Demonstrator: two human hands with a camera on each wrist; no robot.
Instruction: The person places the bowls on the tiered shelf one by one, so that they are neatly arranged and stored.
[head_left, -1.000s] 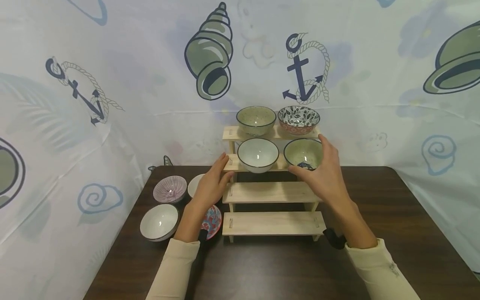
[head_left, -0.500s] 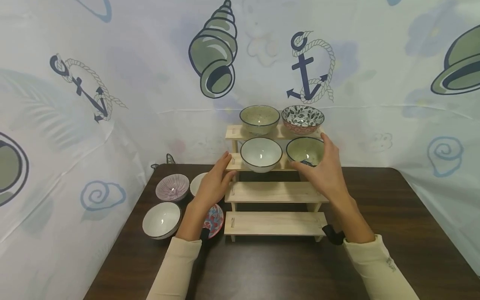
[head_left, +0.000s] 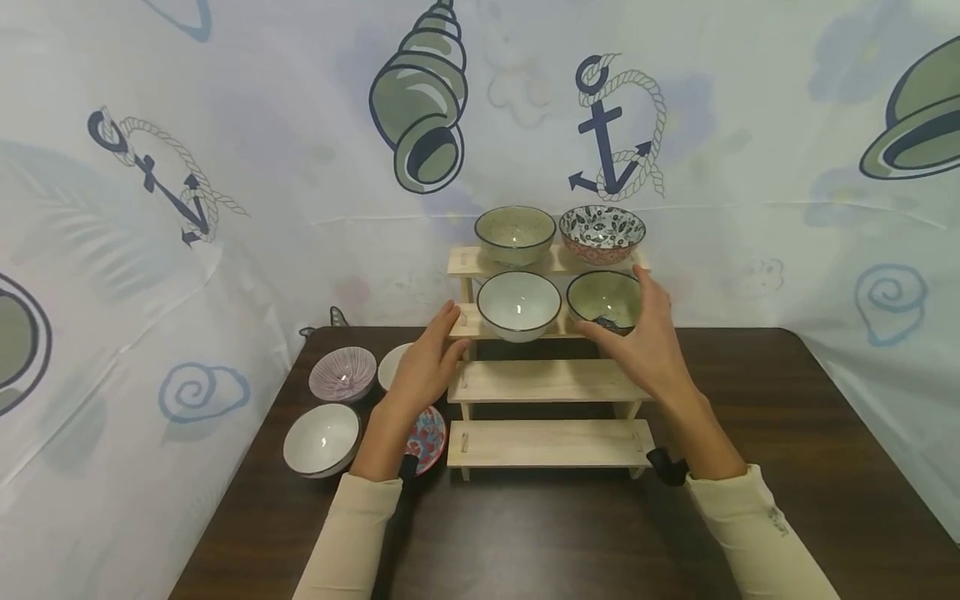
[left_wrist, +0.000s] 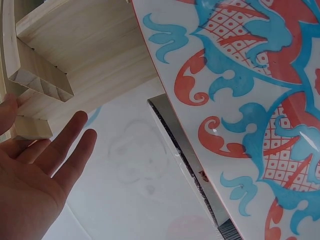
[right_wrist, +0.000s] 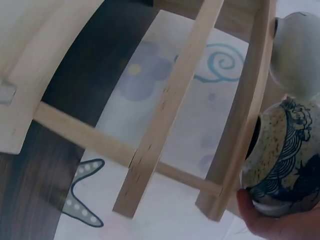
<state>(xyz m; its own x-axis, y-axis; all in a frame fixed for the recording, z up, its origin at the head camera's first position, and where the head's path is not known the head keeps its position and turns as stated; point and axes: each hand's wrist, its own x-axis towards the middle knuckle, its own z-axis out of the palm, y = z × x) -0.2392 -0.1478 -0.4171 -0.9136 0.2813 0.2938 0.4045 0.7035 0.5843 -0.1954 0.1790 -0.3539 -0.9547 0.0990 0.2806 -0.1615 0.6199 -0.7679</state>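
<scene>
A four-step light wooden rack (head_left: 551, 444) stands on the dark table. My right hand (head_left: 651, 346) grips a green bowl (head_left: 606, 302) at the right of the second shelf from the top, thumb in front and fingers at its far right side. The right wrist view shows the thumb against the dark blue drawing on this bowl (right_wrist: 287, 155). Close to its left sits a white bowl (head_left: 519, 302) with a dark rim. My left hand (head_left: 423, 367) touches that shelf's left end; its fingers (left_wrist: 75, 140) look straight in the left wrist view.
The top shelf holds a speckled green bowl (head_left: 515, 236) and a black-and-white patterned bowl (head_left: 602, 233). Left of the rack are a purple-striped bowl (head_left: 342, 374), a white bowl (head_left: 322, 440), a partly hidden white bowl (head_left: 391, 367) and a red-and-blue dish (head_left: 429, 440).
The green bowl has shifted slightly left with my right hand, narrowing its gap to the white bowl. My left hand stays at the shelf end.
</scene>
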